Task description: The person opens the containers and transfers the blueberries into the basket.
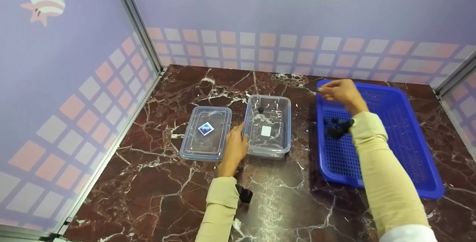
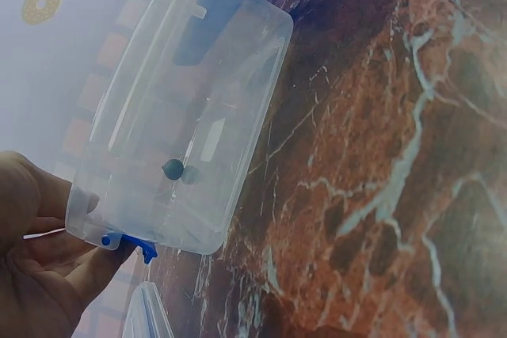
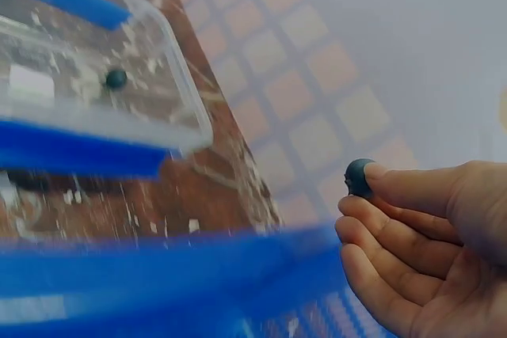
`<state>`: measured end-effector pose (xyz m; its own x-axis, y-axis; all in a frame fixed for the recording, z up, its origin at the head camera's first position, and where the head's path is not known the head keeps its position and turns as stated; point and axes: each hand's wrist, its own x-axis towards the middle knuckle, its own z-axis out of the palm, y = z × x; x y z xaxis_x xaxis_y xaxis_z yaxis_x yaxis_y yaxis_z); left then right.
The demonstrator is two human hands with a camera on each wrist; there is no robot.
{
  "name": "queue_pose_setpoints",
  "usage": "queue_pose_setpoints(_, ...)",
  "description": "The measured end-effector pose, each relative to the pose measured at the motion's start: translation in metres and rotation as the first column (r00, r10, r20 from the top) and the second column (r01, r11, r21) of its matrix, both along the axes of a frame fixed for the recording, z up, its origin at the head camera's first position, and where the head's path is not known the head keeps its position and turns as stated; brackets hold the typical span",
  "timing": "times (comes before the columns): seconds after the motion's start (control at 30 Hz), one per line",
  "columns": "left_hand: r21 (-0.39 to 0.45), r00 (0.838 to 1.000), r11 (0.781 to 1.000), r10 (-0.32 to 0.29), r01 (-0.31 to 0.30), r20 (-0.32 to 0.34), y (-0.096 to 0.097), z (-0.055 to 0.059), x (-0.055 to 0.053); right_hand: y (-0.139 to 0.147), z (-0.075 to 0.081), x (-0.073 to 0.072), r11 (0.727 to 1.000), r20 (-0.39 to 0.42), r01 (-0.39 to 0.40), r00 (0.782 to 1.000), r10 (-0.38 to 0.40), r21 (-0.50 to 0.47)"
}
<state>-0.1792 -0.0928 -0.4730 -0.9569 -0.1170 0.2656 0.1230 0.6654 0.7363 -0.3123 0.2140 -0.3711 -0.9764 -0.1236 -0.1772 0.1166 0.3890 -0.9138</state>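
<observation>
My right hand [image 1: 340, 92] is raised over the left rim of a blue basket [image 1: 424, 160]. Its thumb and fingers pinch a blueberry [image 3: 360, 177], small, round and dark blue. A clear plastic container [image 1: 273, 143] stands open left of the basket. One blueberry [image 1: 261, 110] lies inside it, towards the back. My left hand [image 1: 236, 143] grips the container's left wall, the thumb over the rim in the left wrist view. Left of that hand, a clear lid [image 1: 208, 143] with a blue diamond sticker lies flat on the table.
Dark round pieces [image 1: 334, 120] lie in the basket, partly hidden by the black camera on my right wrist. Patterned panels [image 1: 238, 15] close off the back and sides of the dark red marbled table [image 1: 163, 201].
</observation>
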Motion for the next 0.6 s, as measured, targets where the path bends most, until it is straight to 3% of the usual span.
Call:
queue_pose_setpoints(0.17,0.009,1.0,1.0,0.01,-0.01,0.024,0.001,0.001,0.0,0.03,-0.018,0.005,0.998,0.076,0.031,0.997,-0.034,0.051)
queue_pose_setpoints(0.3,-0.003,1.0,1.0,0.009,-0.009,0.012,0.0,0.002,0.0,0.046,-0.035,0.014,0.977,0.165,-0.076,0.985,0.043,0.199)
queue_pose_setpoints(0.47,-0.003,1.0,1.0,-0.002,0.002,-0.004,0.001,0.002,0.001,0.057,-0.052,0.019,0.947,0.316,-0.233,0.936,0.157,0.221)
queue_pose_setpoints(0.6,-0.009,1.0,1.0,-0.009,0.009,-0.022,0.002,0.0,0.001,0.057,-0.058,0.021,0.948,0.409,-0.249,0.9,0.151,0.198)
